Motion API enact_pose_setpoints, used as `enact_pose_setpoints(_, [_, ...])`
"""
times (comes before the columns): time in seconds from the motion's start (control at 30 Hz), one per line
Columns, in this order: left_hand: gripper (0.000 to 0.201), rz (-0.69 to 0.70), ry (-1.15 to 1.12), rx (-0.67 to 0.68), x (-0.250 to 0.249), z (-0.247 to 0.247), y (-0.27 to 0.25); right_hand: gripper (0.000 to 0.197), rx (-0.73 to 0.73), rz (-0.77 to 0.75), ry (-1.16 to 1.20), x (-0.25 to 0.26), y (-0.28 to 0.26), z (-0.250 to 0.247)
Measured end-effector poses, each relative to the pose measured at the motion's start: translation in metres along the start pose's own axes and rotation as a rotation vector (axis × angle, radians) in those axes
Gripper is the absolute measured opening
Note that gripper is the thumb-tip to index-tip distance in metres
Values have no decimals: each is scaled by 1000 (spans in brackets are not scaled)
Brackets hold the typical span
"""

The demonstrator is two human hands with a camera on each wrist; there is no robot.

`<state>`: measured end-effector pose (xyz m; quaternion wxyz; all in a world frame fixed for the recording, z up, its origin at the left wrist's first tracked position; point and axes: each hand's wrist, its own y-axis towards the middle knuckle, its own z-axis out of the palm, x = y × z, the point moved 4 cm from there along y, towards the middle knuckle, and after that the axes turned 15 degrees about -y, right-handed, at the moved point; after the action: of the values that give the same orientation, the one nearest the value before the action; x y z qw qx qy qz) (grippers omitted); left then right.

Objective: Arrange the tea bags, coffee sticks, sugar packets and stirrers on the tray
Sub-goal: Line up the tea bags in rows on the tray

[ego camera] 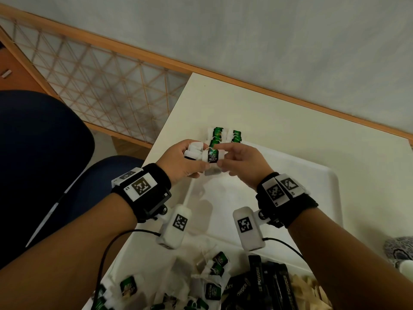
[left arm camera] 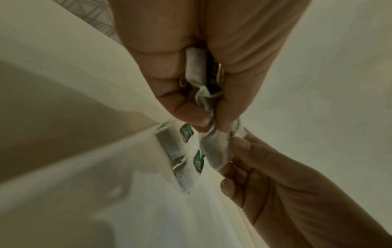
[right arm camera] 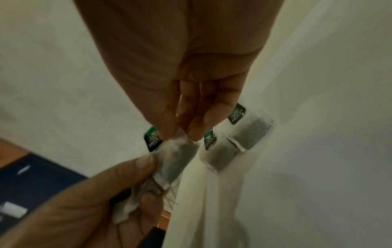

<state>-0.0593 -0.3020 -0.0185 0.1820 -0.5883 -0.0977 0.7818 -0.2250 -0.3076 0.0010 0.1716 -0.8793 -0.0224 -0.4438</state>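
Nearest the camera, a loose heap of tea bags (ego camera: 207, 285) sprawls across the near end of the table (ego camera: 279, 121), green tags pointing every way. Right beside them lie the black coffee sticks (ego camera: 270, 285), and past those, at the lower right, a pale pile that may be stirrers, though it is too dim to be sure.

Moving up: the white tray (ego camera: 321, 182) sits beyond the heap, both forearms reaching over it, each wrist strapped with a black band.

And here is the action, above the tray's far left corner. The left hand (ego camera: 183, 161) is curled round a small bunch of tea bags (ego camera: 194, 151), fingers and thumb closed on them; the left wrist view shows white paper and a dark tag tucked in the palm. The right hand (ego camera: 239, 162) pinches one tea bag (ego camera: 212, 155) between thumb and fingertips at its top edge. That bag is touched by both hands, its tag facing up and reading green tea. From the right wrist view, the dark leaf shows through the paper, and the left thumb (right arm camera: 135, 166) presses on its lower end.

Just beyond the hands, two short rows of placed bags (ego camera: 224, 135) lie side by side at the tray's far left corner, green tags overlapping.

Farthest off, a wooden rail and lattice panel.
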Motion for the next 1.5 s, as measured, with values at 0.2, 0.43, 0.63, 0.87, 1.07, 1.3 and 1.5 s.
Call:
enact_pose_setpoints(0.2, [35,12,95,3,-3,-2,2,11,-47,-83,-224,11,0,-2])
enact_pose_setpoints(0.43, [26,2,-112,-139,-7,-25,5,13,15,-49,-465,9,13,4])
enact_pose_setpoints(0.63, [37,-24,-216,-132,-7,-34,7,16,8,41,-465,-4,33,6])
enact_pose_setpoints(0.87, [34,7,-210,-127,-6,-34,5,12,-35,46,-442,-6,43,4])
enact_pose_setpoints(1.07, [35,-3,-200,-114,-10,-30,4,13,-20,15,-465,0,46,8])
enact_pose_setpoints(1.3, [43,-28,-176,-85,-8,-20,4,22,-170,-102,-365,7,38,-2])
enact_pose_setpoints(1.5, [60,-57,-90,-19,-3,-7,4,27,37,-165,-162,24,20,9])
